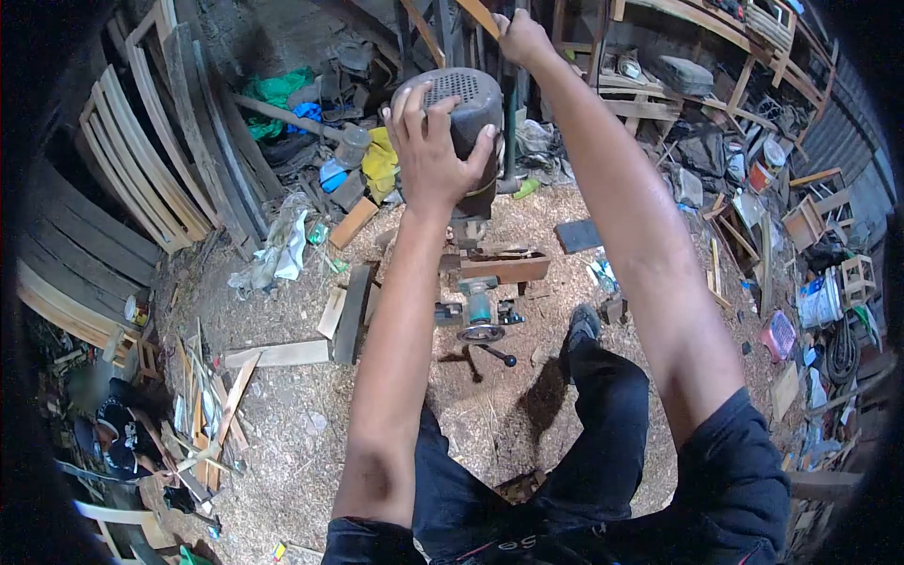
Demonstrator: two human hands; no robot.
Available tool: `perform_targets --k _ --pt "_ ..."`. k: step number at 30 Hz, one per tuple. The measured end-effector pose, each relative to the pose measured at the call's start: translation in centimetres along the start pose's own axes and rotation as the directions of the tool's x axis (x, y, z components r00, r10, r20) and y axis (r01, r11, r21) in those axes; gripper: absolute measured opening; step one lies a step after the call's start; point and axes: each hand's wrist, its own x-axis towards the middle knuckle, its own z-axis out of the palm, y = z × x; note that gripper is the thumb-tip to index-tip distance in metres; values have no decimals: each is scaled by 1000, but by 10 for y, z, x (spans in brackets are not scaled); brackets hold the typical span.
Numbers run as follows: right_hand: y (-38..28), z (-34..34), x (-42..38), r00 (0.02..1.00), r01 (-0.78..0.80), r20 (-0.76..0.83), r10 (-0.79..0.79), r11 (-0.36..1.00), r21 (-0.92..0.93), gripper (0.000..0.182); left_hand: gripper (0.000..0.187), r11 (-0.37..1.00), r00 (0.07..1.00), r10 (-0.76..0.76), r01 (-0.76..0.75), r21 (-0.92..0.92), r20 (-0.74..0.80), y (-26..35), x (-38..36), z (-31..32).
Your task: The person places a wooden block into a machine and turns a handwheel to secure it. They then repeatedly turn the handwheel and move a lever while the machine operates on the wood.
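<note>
My left hand [433, 146] rests with its fingers spread on the top and near side of a dark round motor housing [471, 94] with a perforated cap. Higher up and to the right, my right hand [521, 40] is closed round the end of an orange-brown strip [478, 15] that runs out of the frame at the top. Below the housing stands a machine part with a green body [479, 306], a handwheel [481, 333] and a lever with a black knob [509, 360]. A wooden block [506, 269] lies across the machine just above the green body.
Curved wooden frames [141, 160] lean at the left. Scrap sticks [215, 414] lie at lower left, near another person [118, 428]. A dark plank [352, 314] stands left of the machine. Buckets [819, 303] and a pink basket [779, 335] are at the right. Shavings cover the floor.
</note>
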Motion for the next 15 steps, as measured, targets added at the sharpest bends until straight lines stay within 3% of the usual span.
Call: perform_targets --k 3,6,8,10,13,15 --pt "0 -6 7 985 -58 169 36 990 129 49 50 1000 1000 2 -2 11 -7 2 2 -3" --pt "-1 -7 -9 998 22 56 -27 995 95 45 50 999 1000 -8 8 41 -1 3 3 -4" --pt "4 -10 -22 993 -16 115 -11 972 234 42 51 1000 1000 -19 19 17 13 2 1 -2" --pt "1 -22 -44 986 169 -36 -165 974 148 45 51 999 999 -38 38 -6 33 1 2 -3" --pt "0 -34 -71 993 -31 115 9 981 189 42 57 992 996 -72 77 -97 50 4 1 -13" --pt "11 -32 -118 997 -17 76 -8 949 313 42 63 966 977 -185 200 -165 102 7 -16 -24"
